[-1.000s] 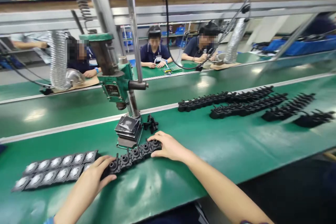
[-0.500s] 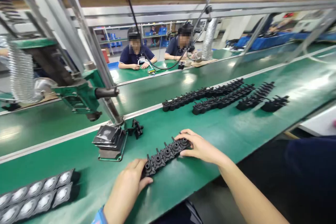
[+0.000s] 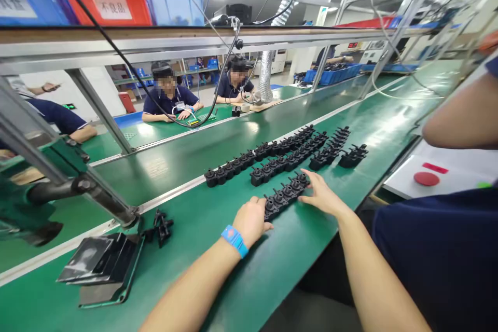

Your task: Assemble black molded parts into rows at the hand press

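Note:
A row of several black plastic housings (image 3: 286,194), each with a round hub and a thin upright pin, lies on or just above the green bench (image 3: 233,290). My left hand (image 3: 252,218), with a blue wristband, is closed around the row's near left end. At the far right end, the thumb and fingers of my right hand (image 3: 319,193) clasp the last housing. Just beyond are more rows of the same black housings (image 3: 272,168), side by side. A shorter group (image 3: 353,155) stands to their right.
At the left, a green press (image 3: 46,187) stands over a stack of black plates (image 3: 103,264). Loose black parts (image 3: 158,228) lie beside it. Two people sit across the bench, and a person's bent arm (image 3: 462,109) is at the right. Bins (image 3: 105,0) line the overhead shelf.
Both hands have carried the row of black housings to the right, close to the other rows. My view has swung right, and the rows with white discs have left it.

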### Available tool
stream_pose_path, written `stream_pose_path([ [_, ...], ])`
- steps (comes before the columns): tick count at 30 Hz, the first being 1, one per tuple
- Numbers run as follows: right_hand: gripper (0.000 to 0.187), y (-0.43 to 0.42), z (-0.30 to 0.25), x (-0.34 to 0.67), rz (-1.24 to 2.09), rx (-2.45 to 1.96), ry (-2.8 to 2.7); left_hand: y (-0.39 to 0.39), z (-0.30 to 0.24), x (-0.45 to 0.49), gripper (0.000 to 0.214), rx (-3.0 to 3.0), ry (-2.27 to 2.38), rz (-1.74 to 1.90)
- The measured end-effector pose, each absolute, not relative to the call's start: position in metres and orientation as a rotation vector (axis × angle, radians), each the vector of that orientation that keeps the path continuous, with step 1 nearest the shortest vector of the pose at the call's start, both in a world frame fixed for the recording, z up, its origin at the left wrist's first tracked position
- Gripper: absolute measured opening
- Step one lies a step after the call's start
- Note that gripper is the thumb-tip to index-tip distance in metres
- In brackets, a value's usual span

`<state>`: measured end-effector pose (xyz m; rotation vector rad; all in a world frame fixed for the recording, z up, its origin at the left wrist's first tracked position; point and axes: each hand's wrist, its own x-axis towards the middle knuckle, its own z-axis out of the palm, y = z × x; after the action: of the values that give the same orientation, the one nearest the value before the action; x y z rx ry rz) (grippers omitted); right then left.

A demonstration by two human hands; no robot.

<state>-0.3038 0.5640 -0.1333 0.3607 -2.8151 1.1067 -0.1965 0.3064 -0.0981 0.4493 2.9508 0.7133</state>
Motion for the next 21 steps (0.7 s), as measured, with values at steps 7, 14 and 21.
stream_pose_path([
  [7, 0.081, 0.588, -0.141, -0.332, 1.042, 0.012, -2.566, 0.339, -0.102, -0.224, 0.108, 0.492, 2.967, 0.845],
  [14, 0.036, 0.558, -0.161, -0.280, 1.094, -0.038, -2.386, 0.321, -0.145, -0.169, 0.067, 0.515, 2.882, 1.258],
  [21, 0.024, 0.530, -0.180, -0.223, 1.243, 0.008, -2.408, 0.333, -0.162, -0.168, 0.085, 0.583, 2.928, 1.043],
])
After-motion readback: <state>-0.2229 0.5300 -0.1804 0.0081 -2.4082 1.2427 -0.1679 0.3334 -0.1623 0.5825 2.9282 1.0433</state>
